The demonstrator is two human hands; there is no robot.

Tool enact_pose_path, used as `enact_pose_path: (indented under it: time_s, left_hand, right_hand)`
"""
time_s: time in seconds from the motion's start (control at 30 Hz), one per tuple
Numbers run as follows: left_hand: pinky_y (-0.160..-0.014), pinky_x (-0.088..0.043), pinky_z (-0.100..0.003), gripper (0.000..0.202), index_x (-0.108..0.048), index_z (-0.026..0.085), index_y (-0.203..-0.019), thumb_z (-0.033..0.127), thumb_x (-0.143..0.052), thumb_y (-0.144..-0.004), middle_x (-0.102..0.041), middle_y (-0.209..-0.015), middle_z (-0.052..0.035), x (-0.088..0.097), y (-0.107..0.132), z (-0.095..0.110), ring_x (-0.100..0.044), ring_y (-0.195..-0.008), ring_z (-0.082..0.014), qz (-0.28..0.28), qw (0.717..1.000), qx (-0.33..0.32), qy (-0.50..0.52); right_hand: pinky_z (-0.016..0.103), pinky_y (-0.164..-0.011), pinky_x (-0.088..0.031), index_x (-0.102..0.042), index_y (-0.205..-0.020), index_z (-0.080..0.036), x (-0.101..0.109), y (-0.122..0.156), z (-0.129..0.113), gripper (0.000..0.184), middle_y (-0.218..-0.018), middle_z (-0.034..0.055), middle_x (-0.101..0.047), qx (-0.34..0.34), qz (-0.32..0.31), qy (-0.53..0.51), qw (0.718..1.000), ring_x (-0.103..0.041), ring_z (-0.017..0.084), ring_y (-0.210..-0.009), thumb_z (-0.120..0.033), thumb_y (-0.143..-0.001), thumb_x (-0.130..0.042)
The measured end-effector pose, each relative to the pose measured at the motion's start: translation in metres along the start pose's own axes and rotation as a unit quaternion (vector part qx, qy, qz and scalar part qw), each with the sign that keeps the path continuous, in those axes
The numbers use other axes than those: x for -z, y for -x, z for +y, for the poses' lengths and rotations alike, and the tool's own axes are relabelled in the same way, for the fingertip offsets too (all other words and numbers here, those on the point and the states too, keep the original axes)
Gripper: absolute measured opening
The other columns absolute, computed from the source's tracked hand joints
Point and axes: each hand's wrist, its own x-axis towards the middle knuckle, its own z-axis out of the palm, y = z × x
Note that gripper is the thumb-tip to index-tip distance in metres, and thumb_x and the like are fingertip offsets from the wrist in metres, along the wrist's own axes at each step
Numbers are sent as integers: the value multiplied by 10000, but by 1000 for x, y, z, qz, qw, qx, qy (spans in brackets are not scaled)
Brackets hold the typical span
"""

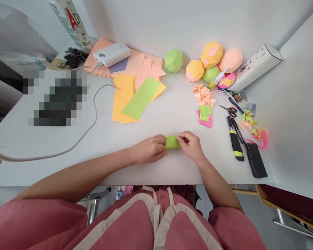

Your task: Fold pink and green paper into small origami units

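Note:
Between my two hands, low over the front middle of the white table (94, 173), is a folded piece of green paper (172, 142). My left hand (149, 149) is closed on its left end, the fingers curled and partly hiding it. My right hand (191, 145) pinches the right end between thumb and fingers. Beyond my hands lie a long green paper strip (142, 99) and yellow paper sheets (121, 104). To the right is a small stack of green and pink paper squares (205, 115), with a pile of folded peach paper pieces (203, 94) behind it.
Faceted paper balls (211, 54) sit against the back wall beside a white box (258, 67). Scissors (231, 110), a utility knife (235, 144) and a black case (256, 160) lie right. A white power bank (112, 55) trails a cable (94, 114) across the left.

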Motion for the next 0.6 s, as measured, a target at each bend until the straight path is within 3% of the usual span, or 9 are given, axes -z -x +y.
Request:
enact_pose_path:
  time_s: [0.23,0.4,0.6]
  left_hand:
    - [-747,-550,-356,293,-589,126,-653,28,-426,-876,-584,-779,-97,-27,7,26,-562,-879,-215,105,982,50,-146]
    - [-739,-556,-370,232,-603,121,-693,26,-476,-863,-619,-812,-102,-28,12,36,-580,-949,-241,99,976,32,-192]
    - [-706,-554,-377,183,-628,91,-722,65,-526,-872,-639,-763,-116,-29,11,43,-622,-893,-257,108,960,-2,-257]
  right_hand:
    - [274,-625,-484,-587,-736,-191,-3,9,-3,140,-773,32,-606,70,30,125,989,-572,143,-696,-191,-858,-517]
    - [259,-616,-489,-581,-763,-187,-6,11,-3,139,-787,30,-592,91,54,164,981,-572,134,-699,-164,-874,-501]
    - [276,-691,-504,-582,-844,-178,-12,13,-7,152,-838,56,-596,144,49,246,957,-584,150,-770,-131,-905,-452]
